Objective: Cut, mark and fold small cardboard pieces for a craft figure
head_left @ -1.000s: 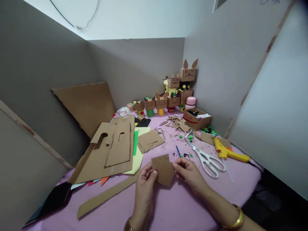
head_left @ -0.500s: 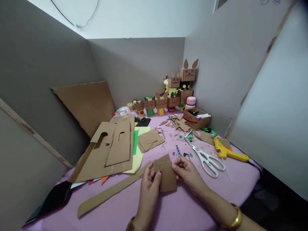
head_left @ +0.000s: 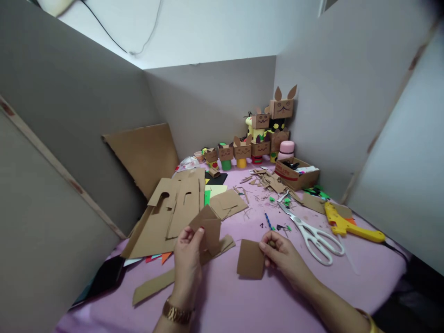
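My left hand (head_left: 189, 252) is closed on a few small cardboard pieces (head_left: 212, 232), held fanned between thumb and fingers above the table. In my right hand (head_left: 280, 252) a single squarish cardboard piece (head_left: 250, 260) is pinched by its right edge, apart from the others. Beneath my left hand lies a long cardboard strip (head_left: 154, 286), partly covered by the hand and its pieces. Just beyond my right hand are a blue patterned pen or pencil (head_left: 268, 221) and white-handled scissors (head_left: 312, 236), spread slightly apart on the pink cloth.
Large cardboard sheets (head_left: 142, 238) lie at the left, with flat cardboard pieces (head_left: 227, 203) nearby. A yellow glue gun (head_left: 350, 226) rests at the right. Cardboard scraps (head_left: 268, 179), an open box (head_left: 296, 175), a pink flask (head_left: 286, 149) and cardboard animal figures (head_left: 242, 150) stand farther back.
My hands have moved apart. The right one has drawn one cardboard piece away from the stack, while the left has gone leftward with the rest. The camera view has shifted a little.
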A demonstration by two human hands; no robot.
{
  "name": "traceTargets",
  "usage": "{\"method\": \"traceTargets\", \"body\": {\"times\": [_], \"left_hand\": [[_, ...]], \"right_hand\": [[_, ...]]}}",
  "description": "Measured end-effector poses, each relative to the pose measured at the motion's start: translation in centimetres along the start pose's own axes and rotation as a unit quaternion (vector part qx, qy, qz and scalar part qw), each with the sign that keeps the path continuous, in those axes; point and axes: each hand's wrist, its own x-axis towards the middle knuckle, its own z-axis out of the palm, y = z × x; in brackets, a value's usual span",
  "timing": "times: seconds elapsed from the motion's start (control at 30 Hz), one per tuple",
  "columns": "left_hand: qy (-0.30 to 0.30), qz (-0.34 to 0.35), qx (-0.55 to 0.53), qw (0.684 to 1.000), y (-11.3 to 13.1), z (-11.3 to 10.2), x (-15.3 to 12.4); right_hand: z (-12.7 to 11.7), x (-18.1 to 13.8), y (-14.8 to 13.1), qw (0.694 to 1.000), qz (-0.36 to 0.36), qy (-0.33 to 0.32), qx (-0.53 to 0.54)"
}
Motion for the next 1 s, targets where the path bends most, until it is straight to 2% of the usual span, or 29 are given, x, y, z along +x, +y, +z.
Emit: {"method": "traceTargets", "body": {"times": [0.13, 0.3, 0.47, 0.53, 0.6, 0.7, 0.77, 0.87, 0.93, 1.0], "left_hand": [[0.036, 0.036, 0.024, 0.998, 1.6, -1.5, 2.4], [0.059, 0.079, 0.056, 0.994, 2.7, -2.6, 3.6], [0.160, 0.186, 0.048, 0.968, 4.3, -3.5, 4.5], [0.165, 0.191, 0.044, 0.967, 4.5, -3.3, 3.9], [0.111, 0.145, 0.049, 0.982, 3.7, -2.3, 2.4], [-0.020, 0.033, 0.061, 0.997, 1.1, -0.1, -0.9], [-0.100, -0.027, 0.058, 0.993, -1.0, 1.3, -3.1], [-0.221, -0.114, 0.033, 0.968, -3.2, 2.3, -5.1], [-0.255, -0.139, 0.031, 0.956, -3.8, 2.5, -5.4], [-0.261, -0.143, 0.041, 0.954, -3.9, 2.3, -5.4]], "right_hand": [[0.1, -0.1, 0.2, 1.000, 0.012, -0.013, -0.001], [0.1, -0.2, 0.2, 1.000, 0.011, -0.017, -0.011], [-0.1, -0.2, 0.5, 0.999, 0.014, -0.010, -0.028], [-0.1, -0.1, 0.5, 0.999, 0.015, -0.001, -0.032], [-0.1, -0.2, 0.2, 1.000, -0.002, 0.009, -0.025], [-0.1, -0.3, -0.4, 0.998, -0.060, 0.026, -0.013], [-0.2, -0.5, -0.7, 0.994, -0.097, 0.036, -0.030], [-0.3, -0.7, -0.8, 0.980, -0.156, 0.047, -0.117], [-0.4, -0.7, -0.7, 0.967, -0.184, 0.054, -0.166], [-0.4, -0.7, -0.6, 0.961, -0.197, 0.063, -0.187]]}}
